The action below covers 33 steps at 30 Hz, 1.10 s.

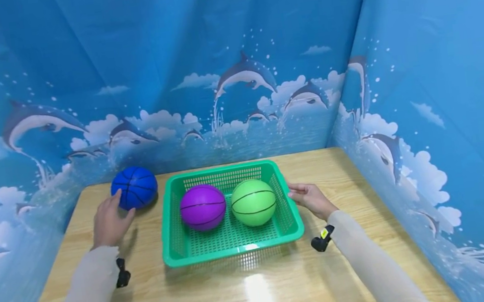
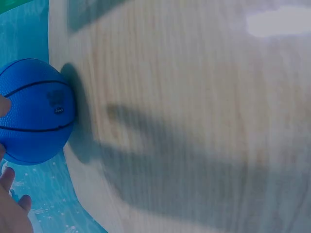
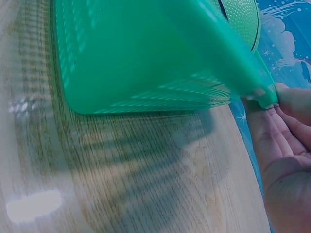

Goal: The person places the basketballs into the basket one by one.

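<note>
Your sleeves point(image 1: 83, 296) show at lower left and lower right of frame. Your left grip point(image 1: 111, 220), left of centre, spread wide at near side of blue ball point(image 1: 138, 185); can't tell if touching. Your right grip point(image 1: 313, 200), right of centre, pinches edge of basket point(image 1: 236, 251). Purple ball point(image 1: 203, 207), green ball point(image 1: 254, 203) inside basket, mid-frame; basket, blue ball on bench point(image 1: 210, 301).
</note>
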Each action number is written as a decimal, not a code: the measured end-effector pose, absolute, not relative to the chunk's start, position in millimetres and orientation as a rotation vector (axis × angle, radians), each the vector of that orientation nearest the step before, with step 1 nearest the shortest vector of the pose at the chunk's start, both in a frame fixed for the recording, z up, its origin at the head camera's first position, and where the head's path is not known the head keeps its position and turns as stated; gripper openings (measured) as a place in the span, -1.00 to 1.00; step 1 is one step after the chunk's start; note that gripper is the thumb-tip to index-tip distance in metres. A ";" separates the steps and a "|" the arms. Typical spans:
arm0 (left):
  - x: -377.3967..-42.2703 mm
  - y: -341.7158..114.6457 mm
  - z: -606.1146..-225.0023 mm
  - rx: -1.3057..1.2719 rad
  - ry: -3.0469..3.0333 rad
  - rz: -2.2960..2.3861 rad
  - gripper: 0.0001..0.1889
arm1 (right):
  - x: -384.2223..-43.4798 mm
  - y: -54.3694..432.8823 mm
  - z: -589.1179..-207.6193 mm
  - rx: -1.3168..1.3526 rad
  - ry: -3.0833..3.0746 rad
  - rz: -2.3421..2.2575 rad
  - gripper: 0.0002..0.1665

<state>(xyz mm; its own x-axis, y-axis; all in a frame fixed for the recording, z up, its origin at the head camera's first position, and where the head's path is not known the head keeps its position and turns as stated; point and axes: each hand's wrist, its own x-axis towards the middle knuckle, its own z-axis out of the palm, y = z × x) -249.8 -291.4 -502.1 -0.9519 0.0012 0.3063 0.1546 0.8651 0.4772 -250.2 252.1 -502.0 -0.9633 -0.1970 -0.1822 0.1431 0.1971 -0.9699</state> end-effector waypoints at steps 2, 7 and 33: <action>-246.0 -292.2 -503.9 -0.114 -2.744 -0.741 -0.28 | -250.3 252.0 -501.3 -0.049 2.205 -1.841 -0.42; -234.5 -297.6 -511.6 -0.165 -2.700 -0.783 -0.35 | -250.5 251.9 -501.0 -0.046 2.211 -1.837 -0.42; -268.4 -284.1 -478.3 0.001 -2.920 -0.841 0.04 | -251.1 253.0 -504.6 -0.022 2.197 -1.841 -0.40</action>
